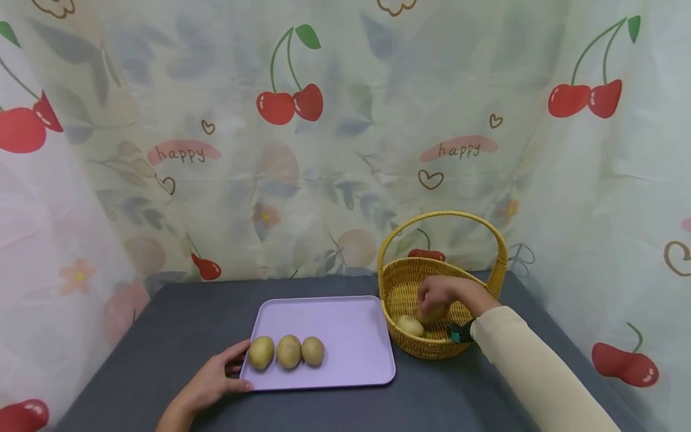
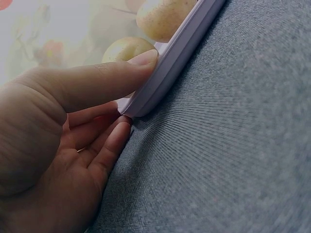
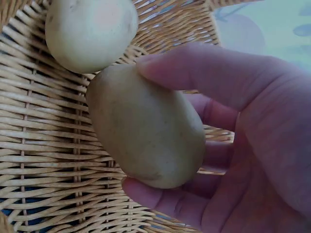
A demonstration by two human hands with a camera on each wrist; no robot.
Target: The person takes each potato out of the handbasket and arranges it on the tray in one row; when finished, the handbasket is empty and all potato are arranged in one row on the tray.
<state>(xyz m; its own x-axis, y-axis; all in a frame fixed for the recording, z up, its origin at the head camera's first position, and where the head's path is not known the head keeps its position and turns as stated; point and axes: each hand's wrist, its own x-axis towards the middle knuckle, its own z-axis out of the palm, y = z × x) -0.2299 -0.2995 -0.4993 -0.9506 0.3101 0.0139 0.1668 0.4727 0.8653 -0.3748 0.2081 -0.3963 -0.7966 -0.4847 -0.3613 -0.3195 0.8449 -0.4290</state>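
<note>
Inside the wicker basket (image 1: 399, 294), my right hand (image 1: 444, 294) grips a potato (image 3: 146, 126), thumb on one side and fingers curled round the other. Beside it in the basket lies another potato (image 1: 410, 326), paler in the right wrist view. At the near left corner of the lilac tray (image 1: 351, 342), my left hand (image 1: 213, 379) pinches the rim, thumb on top and fingertips at the underside. Three potatoes sit in a row on the tray's left part: one by the left rim (image 1: 261, 352), one in the middle (image 1: 288, 351) and a smaller one (image 1: 313, 351).
A dark grey cloth (image 1: 200, 318) covers the table. The basket's tall arched handle (image 1: 444, 214) rises above its bowl, which stands close to the tray's right edge. Behind and at both sides hangs a curtain (image 1: 345, 150) printed with cherries.
</note>
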